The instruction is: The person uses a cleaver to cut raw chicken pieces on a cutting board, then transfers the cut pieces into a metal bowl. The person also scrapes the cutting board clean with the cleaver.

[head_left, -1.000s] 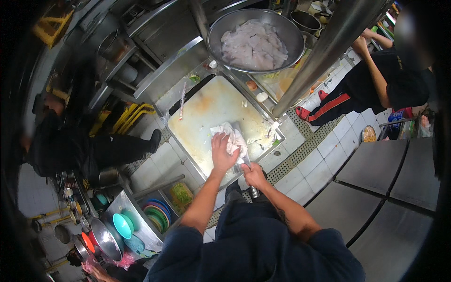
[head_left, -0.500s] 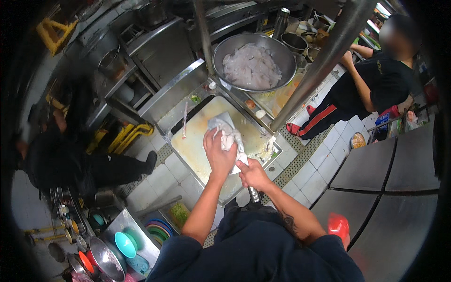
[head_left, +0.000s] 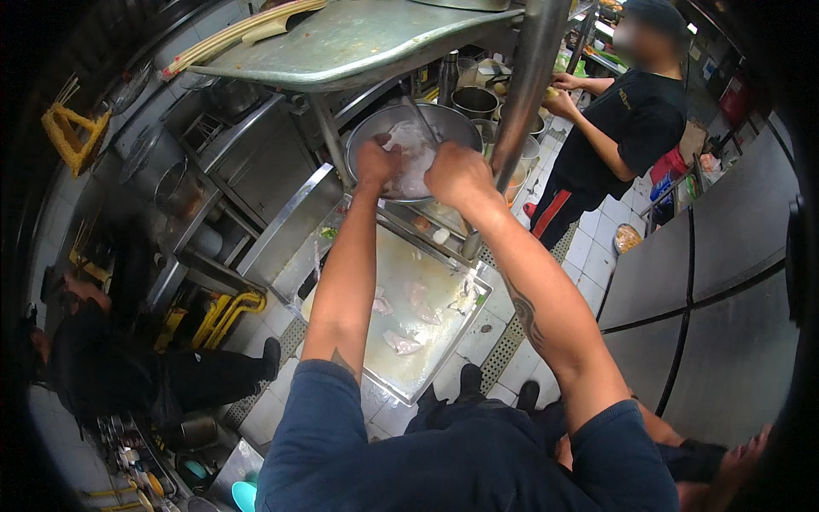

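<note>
Both arms stretch out over the metal bowl [head_left: 352, 147], which holds pale raw meat slices [head_left: 413, 175]. My left hand [head_left: 378, 162] is down inside it, fingers bent and apart against the slices; the fingertips are partly hidden. Closed on a cleaver [head_left: 420, 111], my right hand [head_left: 461, 175] is at the bowl's right side; the blade, seen nearly edge-on, rises toward the far rim, and the handle is hidden in the fist. Nearer to me lies the cutting board [head_left: 388, 256], wet and whitish, with a few meat pieces [head_left: 401, 342] on it.
A metal shelf [head_left: 341, 43] hangs above the bowl, beside a steel post [head_left: 522, 102]. One co-worker [head_left: 631, 111] stands at the far right, another [head_left: 111, 358] at the left. Someone's arm [head_left: 661, 427] shows close behind my right elbow. Steel cabinet doors [head_left: 725, 282] line the right.
Both hands have moved forward from the board to the bowl with the cleaver. The white bundle of meat is gone from the board, where a few pieces show. The shelf has come into view.
</note>
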Motion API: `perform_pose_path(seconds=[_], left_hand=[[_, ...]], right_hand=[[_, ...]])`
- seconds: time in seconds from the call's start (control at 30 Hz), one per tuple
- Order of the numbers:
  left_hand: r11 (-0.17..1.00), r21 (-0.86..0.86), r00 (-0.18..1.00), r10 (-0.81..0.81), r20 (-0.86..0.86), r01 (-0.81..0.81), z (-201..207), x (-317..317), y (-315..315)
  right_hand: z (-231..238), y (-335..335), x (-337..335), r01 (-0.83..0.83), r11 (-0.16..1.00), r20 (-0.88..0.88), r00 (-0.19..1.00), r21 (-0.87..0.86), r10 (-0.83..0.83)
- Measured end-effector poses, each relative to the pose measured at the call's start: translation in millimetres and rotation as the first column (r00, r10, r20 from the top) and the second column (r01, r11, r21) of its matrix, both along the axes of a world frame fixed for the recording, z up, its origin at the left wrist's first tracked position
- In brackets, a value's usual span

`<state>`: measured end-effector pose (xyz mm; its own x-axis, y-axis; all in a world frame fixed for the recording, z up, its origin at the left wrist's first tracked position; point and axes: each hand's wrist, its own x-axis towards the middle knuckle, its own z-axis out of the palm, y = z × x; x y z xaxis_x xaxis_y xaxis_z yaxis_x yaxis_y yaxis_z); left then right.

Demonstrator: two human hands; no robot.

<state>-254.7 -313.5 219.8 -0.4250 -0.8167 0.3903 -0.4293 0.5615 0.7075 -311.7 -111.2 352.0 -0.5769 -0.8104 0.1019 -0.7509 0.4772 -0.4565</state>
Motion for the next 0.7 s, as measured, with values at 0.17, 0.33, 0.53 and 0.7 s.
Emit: perform_pose_path(seconds=[0.17, 0.33, 0.53, 0.7], left_hand=[[0.999, 0.048, 0.886, 0.022, -0.462, 0.0, 2.4, 32.2, 11.0], [0.976, 0.153, 0.848, 0.213, -0.485, -0.157, -59.4, 127.9, 67.7], [0.999, -0.016, 0.99, 0.046, 0.13, -0.044, -227.9, 223.4, 159.4], [0.977, -0.115, 0.914, -0.125, 0.385, 0.182, -216.9, 210.5, 189.7]], right_hand=[[-22.3, 6.6, -4.9, 0.018, 0.995, -0.117, 0.993, -0.096, -0.029], [-52.5, 39.6, 19.4, -0.169, 0.933, -0.148, 0.981, -0.317, 0.127], [-164.5, 132.6, 62.7, -0.137, 0.97, 0.49, 0.844, -0.199, 0.219], [-250.9, 231.7, 65.8, -0.063, 0.996, 0.78, 0.626, 0.06, -0.007]])
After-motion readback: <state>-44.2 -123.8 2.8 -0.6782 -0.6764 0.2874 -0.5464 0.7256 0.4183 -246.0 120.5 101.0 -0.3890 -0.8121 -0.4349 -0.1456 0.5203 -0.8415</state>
